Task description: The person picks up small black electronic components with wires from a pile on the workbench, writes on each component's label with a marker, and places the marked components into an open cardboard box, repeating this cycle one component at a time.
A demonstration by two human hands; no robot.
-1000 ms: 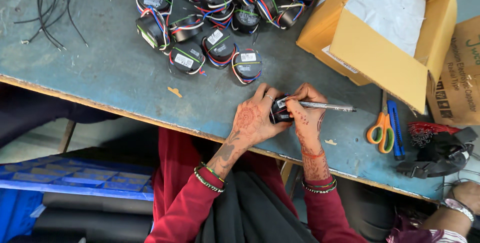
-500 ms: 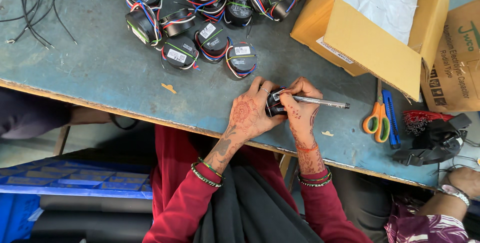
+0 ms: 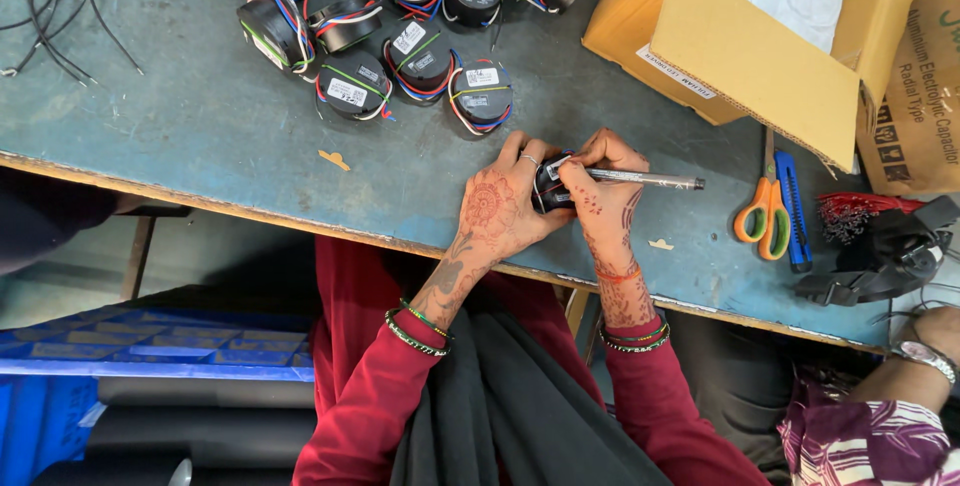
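Note:
My left hand (image 3: 505, 206) grips a small black round wired part (image 3: 548, 192) near the front edge of the blue-grey table (image 3: 200, 136). My right hand (image 3: 600, 191) holds a slim grey pen (image 3: 640, 180) with its tip on that part. Both hands touch each other over the part, which is mostly hidden. Behind them lies a cluster of several similar black round parts (image 3: 420, 56) with coloured wires and white labels.
An open yellow cardboard box (image 3: 770, 56) stands at the back right, a brown carton (image 3: 915, 96) beside it. Orange-handled scissors (image 3: 760, 221) and a blue cutter (image 3: 793, 211) lie right of my hands. Black cables (image 3: 55, 16) at far left. Another person's wrist with a watch (image 3: 920, 356) at right.
The view has shifted a little; my hands stay on the part with the pen. No object has visibly moved.

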